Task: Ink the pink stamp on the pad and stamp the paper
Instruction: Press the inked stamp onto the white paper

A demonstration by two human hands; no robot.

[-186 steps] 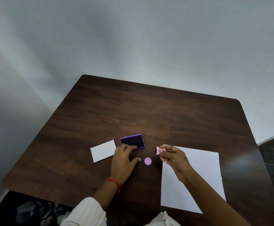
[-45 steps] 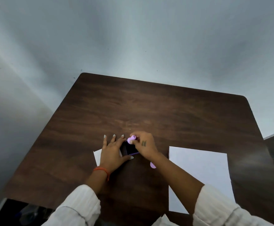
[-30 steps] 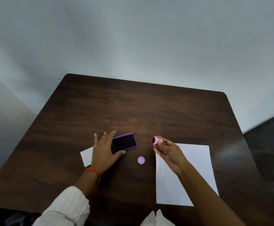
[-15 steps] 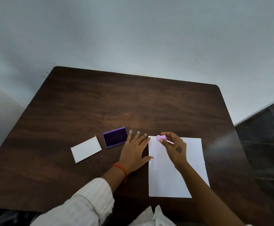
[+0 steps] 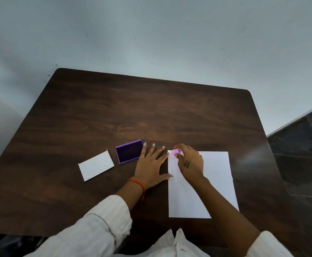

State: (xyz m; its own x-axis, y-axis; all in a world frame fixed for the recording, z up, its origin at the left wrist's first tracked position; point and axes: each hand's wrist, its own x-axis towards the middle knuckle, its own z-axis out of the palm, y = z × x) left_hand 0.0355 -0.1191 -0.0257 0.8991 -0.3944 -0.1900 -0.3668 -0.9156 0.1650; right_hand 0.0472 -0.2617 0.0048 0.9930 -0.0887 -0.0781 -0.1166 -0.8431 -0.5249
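My right hand grips the small pink stamp and holds it down at the top left corner of the white paper. The stamp's face is hidden against the sheet. My left hand lies flat on the table with fingers spread, its thumb and forefinger touching the paper's left edge. The open purple ink pad sits just left of my left fingertips, its dark pad exposed.
A small white card lies left of the ink pad on the dark wooden table. A pale wall rises behind the table, and dark floor shows at the right. The stamp's round cap is hidden from view.
My right hand carried the stamp from the ink pad over to the paper and lowered it onto the top left corner. My left hand left the pad and now rests at the paper's edge.
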